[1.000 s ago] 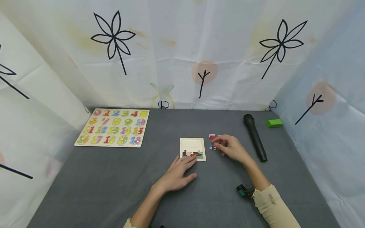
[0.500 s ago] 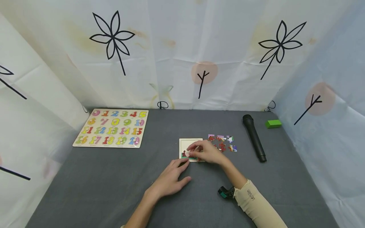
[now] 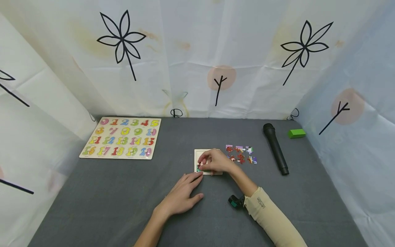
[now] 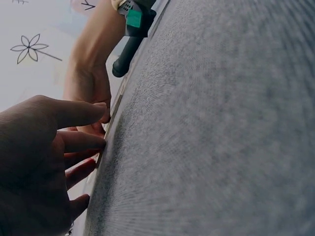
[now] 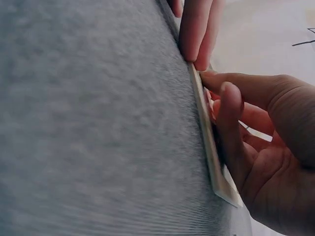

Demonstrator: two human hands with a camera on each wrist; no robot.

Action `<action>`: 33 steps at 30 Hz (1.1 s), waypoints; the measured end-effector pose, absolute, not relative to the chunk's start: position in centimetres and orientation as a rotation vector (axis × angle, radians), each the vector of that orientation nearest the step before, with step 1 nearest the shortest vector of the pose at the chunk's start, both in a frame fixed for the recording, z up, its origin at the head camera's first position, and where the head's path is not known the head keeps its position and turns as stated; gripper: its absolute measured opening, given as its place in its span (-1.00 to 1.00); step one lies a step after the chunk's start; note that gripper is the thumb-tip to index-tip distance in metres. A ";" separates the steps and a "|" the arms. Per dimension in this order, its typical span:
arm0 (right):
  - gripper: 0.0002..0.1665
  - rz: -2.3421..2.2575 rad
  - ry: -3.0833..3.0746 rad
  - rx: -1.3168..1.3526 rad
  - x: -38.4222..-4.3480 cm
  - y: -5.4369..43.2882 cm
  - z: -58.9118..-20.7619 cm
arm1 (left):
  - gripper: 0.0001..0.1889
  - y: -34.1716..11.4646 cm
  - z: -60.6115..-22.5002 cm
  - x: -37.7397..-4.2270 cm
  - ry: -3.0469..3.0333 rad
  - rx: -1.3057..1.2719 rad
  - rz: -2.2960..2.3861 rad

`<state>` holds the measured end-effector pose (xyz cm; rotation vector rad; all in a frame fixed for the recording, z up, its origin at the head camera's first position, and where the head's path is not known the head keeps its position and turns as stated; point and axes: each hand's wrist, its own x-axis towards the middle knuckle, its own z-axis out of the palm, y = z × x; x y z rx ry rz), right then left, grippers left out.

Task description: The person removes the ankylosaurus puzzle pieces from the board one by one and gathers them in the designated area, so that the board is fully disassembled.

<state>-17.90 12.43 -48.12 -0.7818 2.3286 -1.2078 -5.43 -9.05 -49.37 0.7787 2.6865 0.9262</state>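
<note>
A small wooden puzzle tray (image 3: 199, 153) lies on the grey cloth at mid-table, its lower part filled with coloured pieces. Over it, my right hand (image 3: 217, 161) pinches a puzzle piece low against the tray's left side; the fingers cover most of this piece. In the right wrist view, reddish colour shows between the fingers, just above the pale tray edge (image 5: 210, 152). My left hand (image 3: 179, 195) lies with fingers extended, fingertips at the tray's near edge. Loose puzzle pieces (image 3: 240, 158) sit in two rows right of the tray.
A wooden number board (image 3: 121, 138) lies at the back left. A black microphone (image 3: 276, 149) and a green block (image 3: 297, 133) are at the right. Printed white curtains (image 3: 191, 51) stand behind and beside the grey table (image 3: 123, 206).
My right hand has moved left from the loose pieces to the tray with a piece in its fingers, then slightly further left. The left hand has shifted slightly left and down along the tray edge.
</note>
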 end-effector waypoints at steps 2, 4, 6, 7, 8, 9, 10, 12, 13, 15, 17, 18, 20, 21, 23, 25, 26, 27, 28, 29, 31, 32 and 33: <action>-0.83 -1.182 2.315 -0.808 -18.2 12.4 -48.0 | -0.32 -9.0 -49.3 -5.4 2.702 0.795 0.908; -0.87 -1.152 2.291 -0.826 -18.5 12.3 -47.8 | -0.32 -8.8 -49.3 -5.4 2.714 0.803 0.886; -0.89 -1.125 2.264 -0.830 -18.8 12.2 -47.6 | -0.32 -8.6 -49.2 -5.3 2.727 0.805 0.866; -0.90 -1.114 2.252 -0.828 -19.0 12.3 -47.6 | -0.32 -8.5 -49.1 -5.3 2.727 0.804 0.862; -0.89 -1.110 2.237 -0.826 -19.1 12.3 -47.5 | -0.32 -8.3 -49.1 -5.3 2.727 0.802 0.853; -0.88 -1.108 2.220 -0.822 -19.3 12.3 -47.5 | -0.31 -8.2 -49.1 -5.2 2.727 0.800 0.844; -0.87 -1.110 2.201 -0.820 -19.4 12.4 -47.5 | -0.31 -8.0 -49.1 -5.2 2.725 0.796 0.839; -0.85 -1.113 2.165 -0.824 -19.7 12.5 -47.5 | -0.29 -7.7 -49.1 -5.1 2.722 0.793 0.838; -0.83 -1.112 2.152 -0.827 -19.9 12.5 -47.5 | -0.28 -7.6 -49.1 -5.0 2.718 0.789 0.842; -0.82 -1.106 2.128 -0.830 -20.1 12.5 -47.4 | -0.27 -7.4 -49.2 -5.0 2.716 0.787 0.845; -0.82 -1.091 2.118 -0.822 -20.4 12.5 -47.3 | -0.25 -7.2 -49.3 -4.9 2.712 0.780 0.852; -0.82 -1.081 2.117 -0.818 -20.5 12.4 -47.2 | -0.25 -7.2 -49.3 -4.9 2.710 0.777 0.856; -0.82 -1.066 2.115 -0.814 -20.7 12.4 -47.2 | -0.25 -7.0 -49.2 -5.0 2.711 0.764 0.836; -0.82 -1.060 2.114 -0.816 -20.8 12.4 -47.2 | -0.25 -6.9 -49.1 -5.0 2.708 0.754 0.832; -0.82 -1.049 2.107 -0.837 -21.0 12.3 -47.3 | -0.26 -6.8 -48.9 -5.0 2.709 0.737 0.806; -0.82 -1.037 2.098 -0.856 -21.1 12.3 -47.3 | -0.26 -6.7 -48.7 -5.0 2.711 0.721 0.782; -0.82 -1.032 2.090 -0.862 -21.1 12.2 -47.3 | -0.26 -6.6 -48.7 -5.0 2.709 0.717 0.783; -0.82 -1.027 2.082 -0.864 -21.1 12.2 -47.3 | -0.26 -6.6 -48.7 -5.0 2.708 0.715 0.785; -0.83 -1.018 2.075 -0.865 -21.2 12.1 -47.2 | -0.26 -6.6 -48.7 -5.0 2.709 0.714 0.786; -0.83 -1.011 2.068 -0.862 -21.2 12.0 -47.1 | -0.26 -6.6 -48.7 -4.9 2.709 0.714 0.794; -0.84 -0.998 2.057 -0.858 -21.2 11.9 -47.0 | -0.26 -6.6 -48.8 -4.9 2.712 0.716 0.796; -0.84 -0.993 2.053 -0.857 -21.2 11.9 -46.9 | -0.25 -6.6 -48.8 -4.9 2.713 0.718 0.799; -0.84 -0.989 2.050 -0.856 -21.2 11.9 -46.8 | -0.25 -6.6 -48.8 -4.9 2.715 0.716 0.787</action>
